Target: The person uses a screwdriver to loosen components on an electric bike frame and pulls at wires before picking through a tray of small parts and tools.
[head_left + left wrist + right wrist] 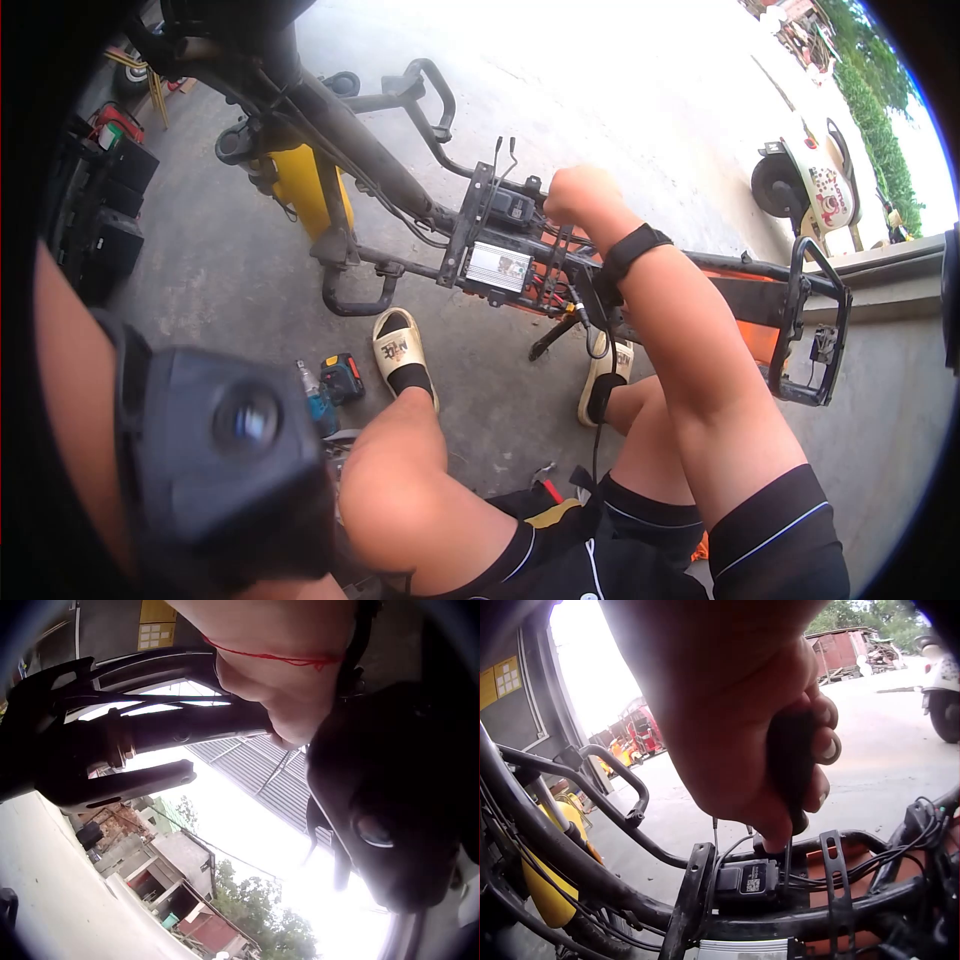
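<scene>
My right hand [583, 200] is over the bare black vehicle frame [370, 135]. In the right wrist view its fingers wrap the dark handle of a screwdriver [791, 761], whose thin shaft points down beside a black module [748, 881] with a printed label. Next to that module, a slotted metal strip [834, 881] and a drilled black bar [688, 900] cross the frame. A silver finned box [498, 268] is mounted nearer to me. My left hand [281, 690], with a red string at the wrist, overlaps a dark tube; its fingers are mostly hidden and I cannot tell what they hold.
A blue power tool [318, 400] and its battery [342, 378] lie on the concrete floor by my left foot. A red-handled hammer [548, 485] lies between my legs. Black cases [115, 240] stand at left, a white scooter [825, 185] at far right. A cable [600, 430] hangs from the frame.
</scene>
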Tool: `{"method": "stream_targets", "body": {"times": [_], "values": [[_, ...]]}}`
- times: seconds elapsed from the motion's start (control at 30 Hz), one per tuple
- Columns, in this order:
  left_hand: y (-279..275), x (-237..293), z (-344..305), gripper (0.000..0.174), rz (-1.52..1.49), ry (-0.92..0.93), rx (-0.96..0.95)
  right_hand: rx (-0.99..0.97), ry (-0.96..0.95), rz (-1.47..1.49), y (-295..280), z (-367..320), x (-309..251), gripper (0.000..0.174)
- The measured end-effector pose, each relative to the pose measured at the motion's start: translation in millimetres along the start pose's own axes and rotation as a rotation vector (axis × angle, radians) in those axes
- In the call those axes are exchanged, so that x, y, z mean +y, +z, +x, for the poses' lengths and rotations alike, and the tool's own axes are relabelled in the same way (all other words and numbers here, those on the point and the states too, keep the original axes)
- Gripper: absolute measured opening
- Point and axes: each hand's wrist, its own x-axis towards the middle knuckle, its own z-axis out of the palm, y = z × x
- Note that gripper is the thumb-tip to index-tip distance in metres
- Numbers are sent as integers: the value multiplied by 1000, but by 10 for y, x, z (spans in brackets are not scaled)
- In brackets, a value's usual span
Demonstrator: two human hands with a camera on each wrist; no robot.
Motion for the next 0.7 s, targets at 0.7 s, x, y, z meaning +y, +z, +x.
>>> {"method": "stream_targets", "body": {"times": [0.7], "values": [[-719,1650,880,26,-36,71,170,155,-129,972,-475,-2309,1002,48]]}}
